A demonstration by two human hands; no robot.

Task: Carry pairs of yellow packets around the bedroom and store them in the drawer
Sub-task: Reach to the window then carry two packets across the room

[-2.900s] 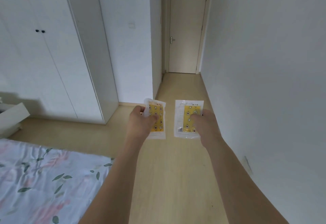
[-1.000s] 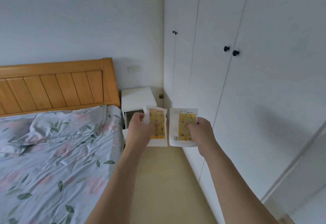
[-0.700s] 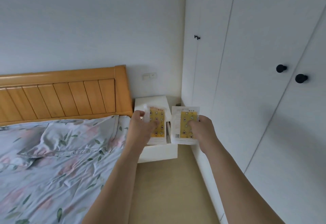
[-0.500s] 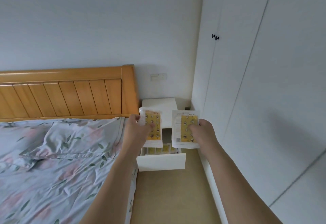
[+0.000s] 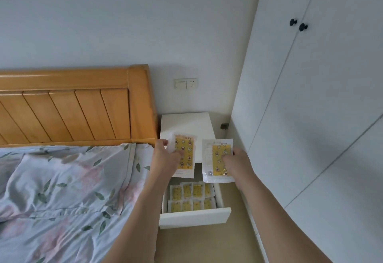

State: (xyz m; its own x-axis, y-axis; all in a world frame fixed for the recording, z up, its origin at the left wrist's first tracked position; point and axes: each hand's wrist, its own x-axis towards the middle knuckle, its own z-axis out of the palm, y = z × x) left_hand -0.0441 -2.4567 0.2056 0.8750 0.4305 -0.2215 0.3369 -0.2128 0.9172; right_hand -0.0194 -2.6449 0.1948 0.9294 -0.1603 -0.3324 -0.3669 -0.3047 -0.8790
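approach leg looks finished. 2.9 s back the head view faced the hallway door; by 1.0 s ago it had swung to the bed corner, and half a second ago the nightstand was only partly visible behind the packets. now i'm looking down into the open drawer, pulled out from the white nightstand between the bed and the wardrobe.

left hand: thumb and fingers pinch the left packet along its left edge, packet upright, yellow face toward me. right hand: fingers curled onto the right packet from its right side, thumb on the front. grip on both reads the same as in every earlier frame; packets side by side, a narrow gap between them, not touching.

both packets hang above the rear part of the drawer opening, in front of the nightstand top, not yet lowered in. stored packets already lie inside in two rows, four across each, overlapping a little; floor of the drawer mostly covered as far as i can see.

my reading: carrying portion of this pair is done, deposit is next. hands need to drop and tilt the packets flat. with both rows filled, the new pair likely goes on top or toward the hidden back; i can't tell how much room is behind, since the held packets block that part.
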